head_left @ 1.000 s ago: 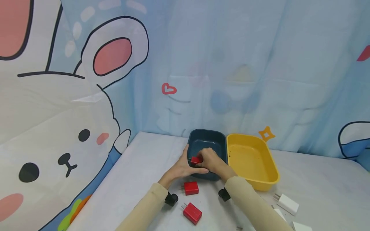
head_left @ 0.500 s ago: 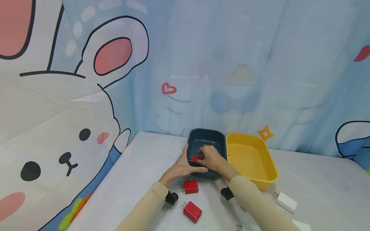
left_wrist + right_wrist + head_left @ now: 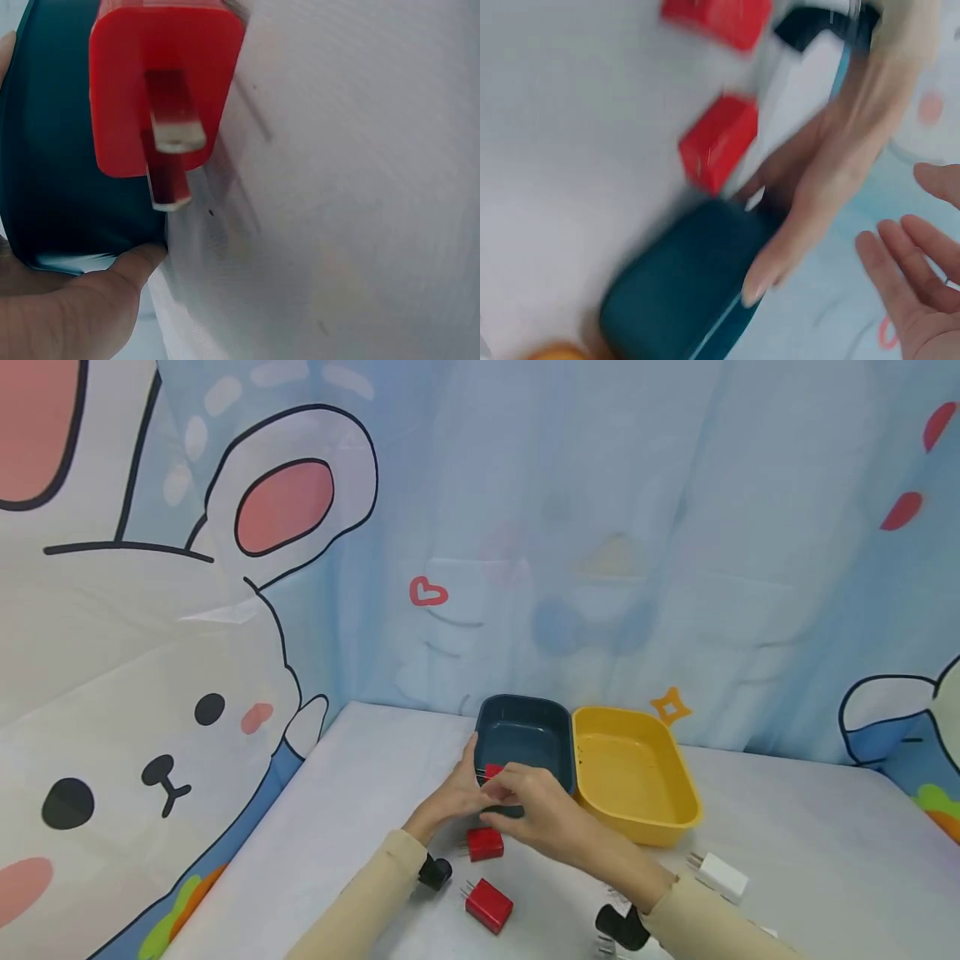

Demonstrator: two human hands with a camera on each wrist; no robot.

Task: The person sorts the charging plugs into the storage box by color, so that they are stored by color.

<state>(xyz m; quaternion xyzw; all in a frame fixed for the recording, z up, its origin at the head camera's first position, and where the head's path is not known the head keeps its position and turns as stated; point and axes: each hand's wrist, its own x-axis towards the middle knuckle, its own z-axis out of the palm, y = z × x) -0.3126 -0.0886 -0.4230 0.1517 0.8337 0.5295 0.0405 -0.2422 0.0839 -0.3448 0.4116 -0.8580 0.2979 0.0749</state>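
Right hand (image 3: pixel 547 810): here it is, above the near edge of the box, thumb and fingers well apart, nothing between them; its fingers cross in front of the left thumb, and whether they touch I cannot tell.
Left hand (image 3: pixel 453 797): firm on the box's near left corner, fingers up one side, thumb round the other.
Dark teal box (image 3: pixel 525 735): that's what the left hand grips, sitting upright toward the bench's far edge.
Inside red plug (image 3: pixel 492 771): in the dark teal box, by its left wall, prongs pointing left, partly behind the right hand.
Middle red plug (image 3: pixel 485 843): out on the bench, just off the box's near side.
Nearest red plug (image 3: pixel 489 906): closer to the bench's near edge, prongs angled left and away.
Yellow box (image 3: pixel 636 772): right beside the dark one, on its right.
White plug (image 3: pixel 722 877): off the yellow box's near right corner; more white pieces peek out around the right sleeve (image 3: pixel 712 922).
Bench (image 3: pixel 367 777): white-covered, a printed curtain (image 3: pixel 480 510) along its far edge.
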